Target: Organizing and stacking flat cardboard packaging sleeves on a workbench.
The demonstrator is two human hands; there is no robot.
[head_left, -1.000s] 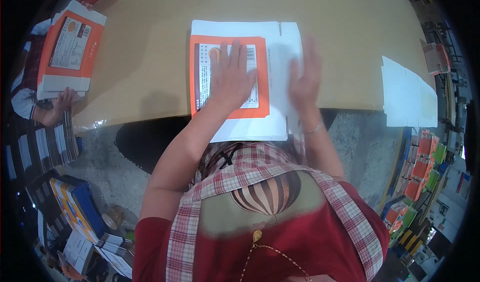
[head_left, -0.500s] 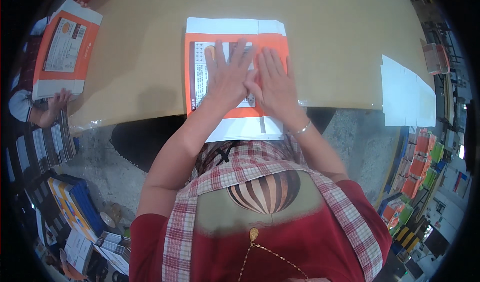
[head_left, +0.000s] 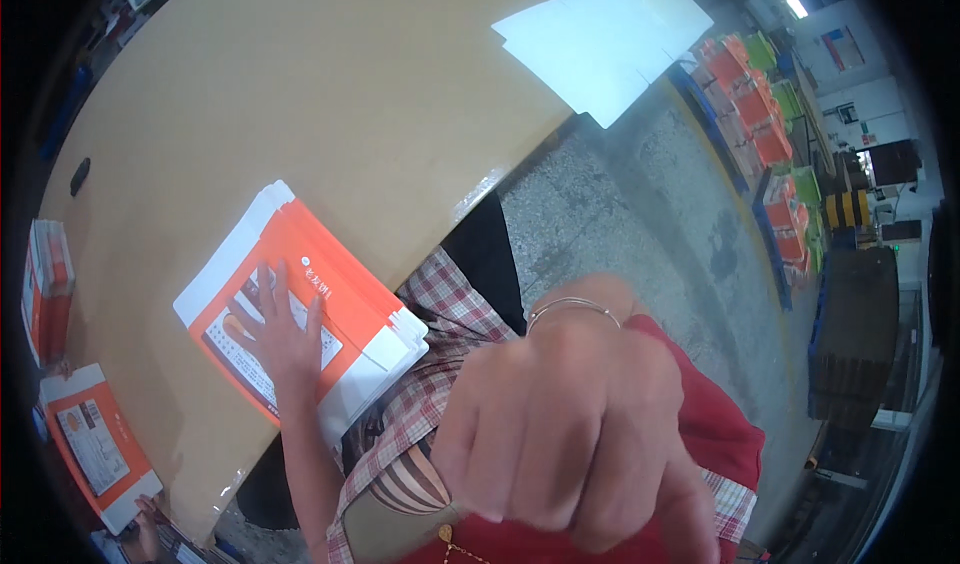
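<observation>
A stack of flattened orange-and-white cartons (head_left: 353,289) lies at a slant on the brown table, partly over its near edge. My left hand (head_left: 283,339) rests flat on the printed panel of the top carton, fingers spread. Close to the camera, my right hand (head_left: 585,414) is raised in front of my body with its fingers curled and its back showing. Whatever its fingers might hold is hidden. The bracelet (head_left: 575,305) circles the right wrist.
White flat sheets (head_left: 610,39) overhang the table's edge. At far left, another person's hand (head_left: 147,524) touches a similar orange carton (head_left: 100,449); more cartons (head_left: 48,289) stand beyond. A small black object (head_left: 80,177) lies on the table (head_left: 330,84). Orange and green stacks (head_left: 755,104) stand rightward.
My view has swung and tilted to the right. My right hand has left the carton stack and come up near the camera, fingers curled. The left hand stays on the cartons.
</observation>
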